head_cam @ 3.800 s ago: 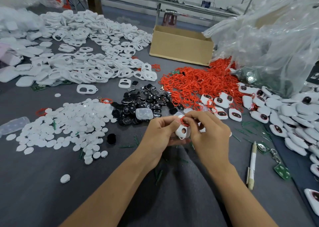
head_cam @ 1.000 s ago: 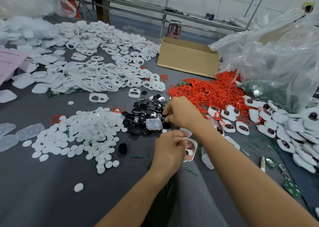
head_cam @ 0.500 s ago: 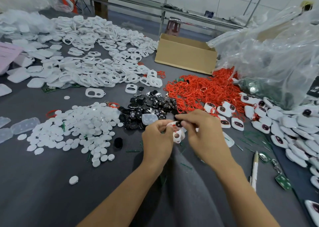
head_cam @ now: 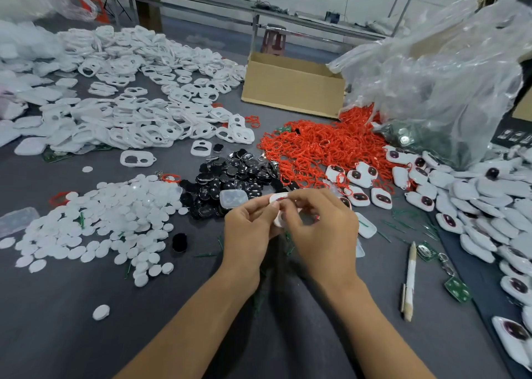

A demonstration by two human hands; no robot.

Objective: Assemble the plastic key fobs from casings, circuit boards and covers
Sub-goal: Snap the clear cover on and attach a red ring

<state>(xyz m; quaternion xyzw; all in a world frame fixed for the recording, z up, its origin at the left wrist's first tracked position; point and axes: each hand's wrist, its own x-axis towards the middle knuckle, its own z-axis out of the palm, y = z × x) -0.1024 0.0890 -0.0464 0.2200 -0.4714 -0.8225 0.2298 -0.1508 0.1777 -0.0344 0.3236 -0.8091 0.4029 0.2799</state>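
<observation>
Item: white fob casing (head_cam: 277,199), red showing at top, held over table centre, just near of black button heap (head_cam: 230,177).
My left hand (head_cam: 247,229): fingers curled, pinching casing's left side.
My right hand (head_cam: 322,234): fingers curled, pinching its top.
Open room: bare grey table (head_cam: 72,329) near left, below white disc pile (head_cam: 109,217).
Right edge crowded: finished fobs (head_cam: 475,200), pen (head_cam: 410,280), green board (head_cam: 457,289).
Far: red rings (head_cam: 325,145), cardboard box (head_cam: 290,87).
Change: a second ago my right hand was at black heap; now back on casing.
</observation>
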